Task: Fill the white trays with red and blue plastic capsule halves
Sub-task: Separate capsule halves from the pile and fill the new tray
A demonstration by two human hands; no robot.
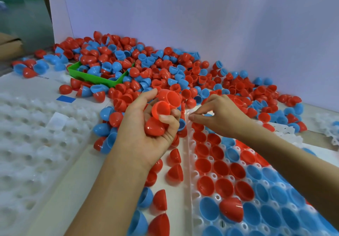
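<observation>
My left hand point(145, 125) grips a stack of red capsule halves point(165, 105), fingers curled round them, just left of the white tray point(190, 164). That tray, at lower right, holds red and blue halves sitting open side up in its sockets; one red half point(231, 209) lies dome up on top. My right hand point(218, 114) hovers over the tray's far left corner with fingertips pinched together; whether it holds anything I cannot tell. A large heap of loose red and blue halves point(156, 70) spreads behind both hands.
An empty white tray point(36, 134) lies at the left. A green bin point(99, 78) with halves sits in the heap. Loose halves point(159, 199) lie between the trays. A white wall panel point(201, 15) stands behind; blue tape point(65, 99) marks the table.
</observation>
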